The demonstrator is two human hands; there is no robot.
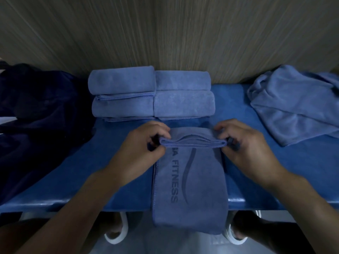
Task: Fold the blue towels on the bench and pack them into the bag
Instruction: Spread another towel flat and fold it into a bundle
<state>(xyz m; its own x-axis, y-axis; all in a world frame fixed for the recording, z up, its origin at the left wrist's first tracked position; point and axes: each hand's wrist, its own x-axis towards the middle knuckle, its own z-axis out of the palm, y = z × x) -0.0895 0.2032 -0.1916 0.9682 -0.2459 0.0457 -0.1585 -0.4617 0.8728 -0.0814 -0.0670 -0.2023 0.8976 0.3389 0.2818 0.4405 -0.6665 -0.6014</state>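
the towel [189,173] fold is pinched at each end by the left hand [146,145] and right hand [244,143]; an uneven pull could skew it, and the overhanging tail could drag it off the tabletop [73,180].

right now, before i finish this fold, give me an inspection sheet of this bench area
surface: blue bench, towels and bag on it
job's things: logo towel lies across the bench, near end hanging over the front edge, far end folded over; four folded towels stacked at the back; unfolded towel heap at right; dark navy bag at left
clutter: nothing seen
grippers: left hand and right hand each pinch one side of the folded end
cables: nothing seen
surroundings: wood-grain wall behind; white shoes on the floor below
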